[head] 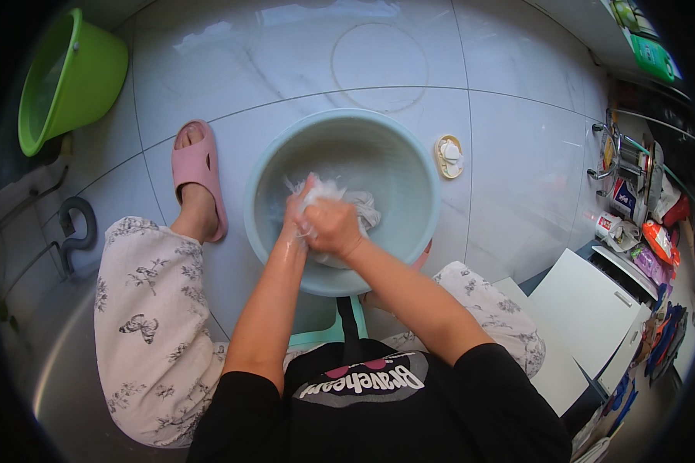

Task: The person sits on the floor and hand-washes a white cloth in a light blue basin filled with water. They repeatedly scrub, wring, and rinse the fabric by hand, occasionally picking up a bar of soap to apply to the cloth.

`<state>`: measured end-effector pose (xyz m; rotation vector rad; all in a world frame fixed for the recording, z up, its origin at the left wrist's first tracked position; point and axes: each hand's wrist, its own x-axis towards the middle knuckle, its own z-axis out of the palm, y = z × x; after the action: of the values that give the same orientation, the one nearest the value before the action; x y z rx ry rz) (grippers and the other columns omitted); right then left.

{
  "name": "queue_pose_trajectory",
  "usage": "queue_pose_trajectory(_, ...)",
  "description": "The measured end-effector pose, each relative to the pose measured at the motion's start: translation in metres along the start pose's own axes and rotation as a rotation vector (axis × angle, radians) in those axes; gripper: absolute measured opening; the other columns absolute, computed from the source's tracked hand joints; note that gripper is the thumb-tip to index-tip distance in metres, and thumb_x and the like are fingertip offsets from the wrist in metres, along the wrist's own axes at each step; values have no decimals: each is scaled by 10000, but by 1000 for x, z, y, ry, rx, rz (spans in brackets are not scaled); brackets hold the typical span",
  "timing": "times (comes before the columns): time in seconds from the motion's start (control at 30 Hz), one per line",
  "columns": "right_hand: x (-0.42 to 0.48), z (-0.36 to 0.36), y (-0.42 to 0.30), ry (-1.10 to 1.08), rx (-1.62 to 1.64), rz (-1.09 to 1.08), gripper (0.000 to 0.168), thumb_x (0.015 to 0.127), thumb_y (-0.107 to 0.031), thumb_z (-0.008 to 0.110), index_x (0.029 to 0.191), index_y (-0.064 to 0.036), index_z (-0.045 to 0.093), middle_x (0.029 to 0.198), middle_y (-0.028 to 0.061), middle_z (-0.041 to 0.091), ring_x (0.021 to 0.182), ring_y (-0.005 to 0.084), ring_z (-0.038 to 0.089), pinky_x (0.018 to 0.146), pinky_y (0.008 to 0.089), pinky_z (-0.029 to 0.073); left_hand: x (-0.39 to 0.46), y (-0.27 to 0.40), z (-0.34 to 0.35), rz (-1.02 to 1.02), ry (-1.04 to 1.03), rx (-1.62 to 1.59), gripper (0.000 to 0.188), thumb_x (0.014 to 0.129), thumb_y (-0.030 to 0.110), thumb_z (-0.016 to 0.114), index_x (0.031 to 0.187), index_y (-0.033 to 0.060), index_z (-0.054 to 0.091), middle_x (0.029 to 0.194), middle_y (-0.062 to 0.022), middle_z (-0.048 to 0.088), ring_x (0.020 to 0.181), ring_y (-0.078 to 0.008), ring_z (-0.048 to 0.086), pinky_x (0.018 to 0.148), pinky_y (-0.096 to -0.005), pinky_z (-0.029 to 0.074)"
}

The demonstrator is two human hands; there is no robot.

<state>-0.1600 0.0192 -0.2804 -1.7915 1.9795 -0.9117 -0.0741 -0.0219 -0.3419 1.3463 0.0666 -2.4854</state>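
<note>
A round pale-blue plastic basin [423,173] stands on the tiled floor between my feet. Over its inside, my left hand [299,202] and my right hand [331,224] press together around a wet, whitish cloth [324,194]. Water or suds blur around the fingers. My right hand is a fist on top, and my left hand is partly covered by the cloth and foam. A greyish-white bunched part of cloth [366,209] lies lower in the basin, right of my hands; whether it joins the gripped part is hidden.
A cream soap dish [440,157] with white soap pieces [452,156] sits right of the basin. A green bucket [101,75] is at upper left, near a grey drain hose [84,223]. White cabinets [585,307] and packed shelves line the right. A mint-green stool [321,335] shows below.
</note>
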Motion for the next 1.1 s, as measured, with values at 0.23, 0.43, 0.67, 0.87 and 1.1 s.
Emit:
queue_pose_trajectory(0.23,20,-7,87,47,-112,711,221,831,-304,535,806,-90,583,882,116,597,755,324,579,643,438,470,-19,8,59,331,119,84,364,874,357,540,1110,82,514,1049,-45,551,943,-156,517,805,-337,434)
queue_pose_trajectory(0.43,5,-7,77,-553,-360,431,332,799,-302,577,1101,-165,554,1311,107,363,1092,361,451,830,450,431,-31,25,51,285,247,341,625,866,541,425,1389,248,247,1428,-37,225,1295,-270,226,944,-597,215)
queue_pose_trajectory(0.67,-1,12,23,-126,154,409,199,705,-172,599,894,-112,596,864,116,576,761,335,573,645,406,465,1,12,20,303,42,239,682,856,430,531,1400,158,222,1348,-81,347,1208,-237,361,946,-432,331)
queue_pose_trajectory(0.87,2,-7,-28,-40,242,-122,167,624,-138,644,631,-95,484,605,68,471,516,264,477,459,347,370,2,10,-3,271,29,308,444,868,292,569,1203,18,476,1025,-97,587,853,-186,586,743,-289,484)
queue_pose_trajectory(1.1,22,-6,76,-33,-130,400,216,829,-297,538,718,-112,552,709,85,566,658,322,568,543,421,451,-23,0,60,201,118,-5,364,879,331,543,1053,11,540,943,-66,612,792,-148,589,744,-280,471)
